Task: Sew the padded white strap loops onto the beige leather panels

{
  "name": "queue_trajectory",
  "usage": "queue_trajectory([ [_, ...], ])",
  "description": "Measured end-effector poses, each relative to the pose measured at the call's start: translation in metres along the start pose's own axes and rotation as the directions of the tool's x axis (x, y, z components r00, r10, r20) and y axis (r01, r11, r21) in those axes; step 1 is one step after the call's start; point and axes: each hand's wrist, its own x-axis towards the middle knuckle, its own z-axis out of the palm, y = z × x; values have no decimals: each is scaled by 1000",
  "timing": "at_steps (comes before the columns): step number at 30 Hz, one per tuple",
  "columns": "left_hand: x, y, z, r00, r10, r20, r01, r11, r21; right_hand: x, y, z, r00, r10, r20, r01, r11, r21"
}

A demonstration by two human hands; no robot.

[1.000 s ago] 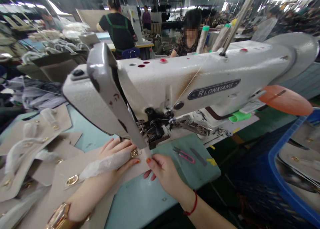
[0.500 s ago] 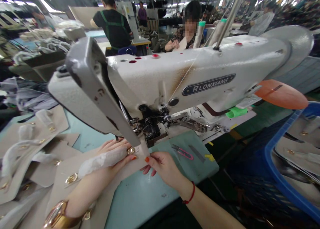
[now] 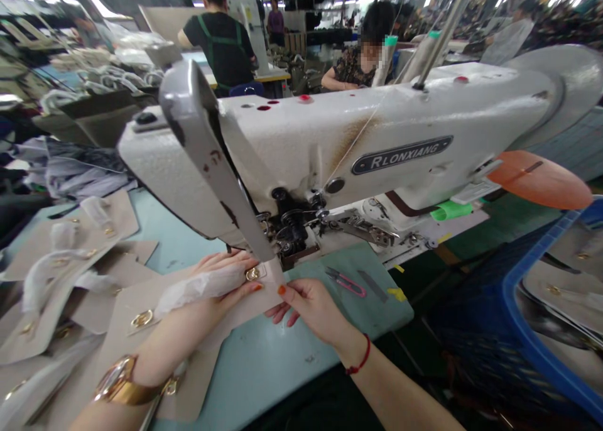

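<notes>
A white sewing machine (image 3: 377,148) fills the middle of the view. Under its head lies a beige leather piece (image 3: 188,343) with gold clasps (image 3: 141,319) and a strip of white wrapping (image 3: 198,289). My left hand (image 3: 219,286) lies flat on this piece beside the needle, fingers spread, pressing the wrapping and a gold clasp (image 3: 252,274). My right hand (image 3: 308,305) pinches the piece's right edge between thumb and fingers just in front of the needle. A gold watch sits on my left wrist and a red cord on my right.
Several similar beige pieces (image 3: 70,249) are heaped at the left on the pale blue table (image 3: 273,368). Pink thread snips (image 3: 346,283) lie on the machine bed. A blue crate (image 3: 541,330) with more pieces stands at the right. Other people work at tables behind.
Both hands have stayed on the beige piece by the needle, shifting only slightly. The camera has wobbled a little.
</notes>
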Motion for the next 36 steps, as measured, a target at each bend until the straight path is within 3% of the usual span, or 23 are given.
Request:
queue_trajectory([
  [12,-2,5,-3,998,-46,40,46,999,-4,0,0,2,1000,-14,-25,13,1000,-25],
  [18,-2,6,-3,998,-27,63,24,999,47,4,15,6,992,-53,-115,51,998,-21],
  [26,-3,2,7,999,-40,32,37,995,96,4,19,6,985,-76,-152,75,997,-15],
  [36,-6,4,6,999,-44,-12,45,999,10,3,11,8,985,-65,-163,62,998,-25],
])
